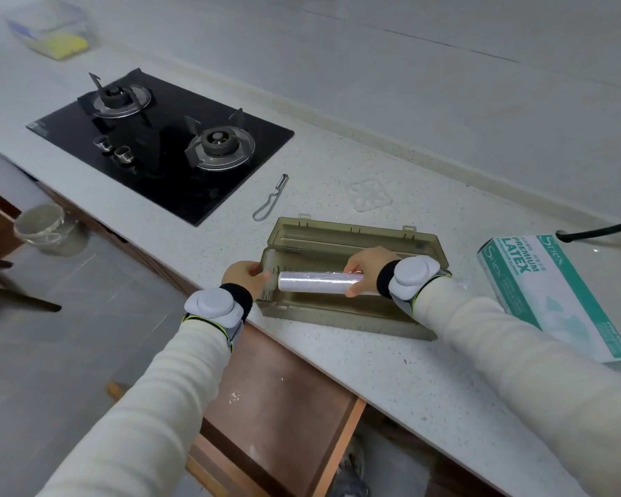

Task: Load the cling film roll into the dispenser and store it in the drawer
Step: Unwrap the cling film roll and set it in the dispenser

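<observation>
A kitchen seen from above, looking down at 2 arms in cream sleeves. At far left, a grey bucket [45, 227] stands on the floor. On the speckled white worktop [391, 382], a black hob [158, 145] with 2 burners lies to the left, and a metal peeler [270, 199] lies just beside its right corner. Below the worktop edge, a brown wooden drawer [276, 389] stands pulled open.

The left hand [242, 278] grips the left end wall of a smoky clear dispenser [337, 317], which sits near the front edge of the worktop with its lid swung open toward the wall. The cling film roll [319, 281] lies lengthwise over the open tray, roughly level; whether it touches the tray cannot be told. The right hand [364, 267] grips the roll's right end, fingers over and thumb under.

At right lies a green and white glove box [549, 292], with a black cable [599, 231] behind it.
</observation>
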The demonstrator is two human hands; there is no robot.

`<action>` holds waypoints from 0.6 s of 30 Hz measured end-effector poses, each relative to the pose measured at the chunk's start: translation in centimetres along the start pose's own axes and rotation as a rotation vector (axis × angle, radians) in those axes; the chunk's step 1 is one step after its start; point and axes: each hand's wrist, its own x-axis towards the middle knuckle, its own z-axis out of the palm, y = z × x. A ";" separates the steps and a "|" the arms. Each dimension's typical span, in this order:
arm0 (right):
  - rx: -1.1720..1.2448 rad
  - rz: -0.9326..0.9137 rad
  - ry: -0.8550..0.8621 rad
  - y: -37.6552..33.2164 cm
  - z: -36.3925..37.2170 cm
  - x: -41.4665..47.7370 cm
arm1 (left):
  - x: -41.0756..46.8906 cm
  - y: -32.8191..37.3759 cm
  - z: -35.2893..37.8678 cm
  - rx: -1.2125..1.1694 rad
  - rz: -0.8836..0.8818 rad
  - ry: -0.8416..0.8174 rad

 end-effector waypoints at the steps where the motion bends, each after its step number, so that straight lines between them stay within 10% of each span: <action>1: -0.001 0.002 -0.002 -0.1 0.1 0.2 | 0.0 0.0 -0.1 0.002 -0.002 0.001; 18: 0.012 0.012 -0.040 -1.5 1.4 2.0 | -0.1 -0.2 -0.6 -0.036 -0.019 -0.021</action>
